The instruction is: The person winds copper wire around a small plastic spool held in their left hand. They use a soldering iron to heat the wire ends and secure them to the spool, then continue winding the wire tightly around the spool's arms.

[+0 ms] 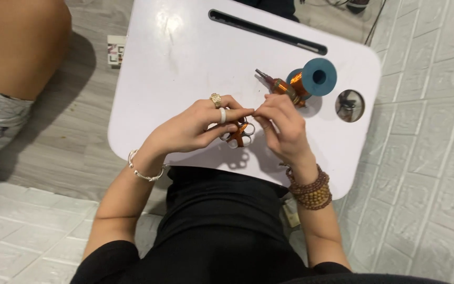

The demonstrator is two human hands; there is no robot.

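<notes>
Over the near edge of the white lap table [174,63], the left hand [195,126] grips a small part wound with copper wire [237,132], fingers curled around it. The right hand [285,129] pinches at its top, probably a fine wire, too thin to see. A blue spool of copper wire [311,79] lies farther back on the table.

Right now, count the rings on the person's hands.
2, both on the left hand: a gold ring and a white ring, on neighbouring fingers. The right hand shows none; some fingers are hidden.
</notes>
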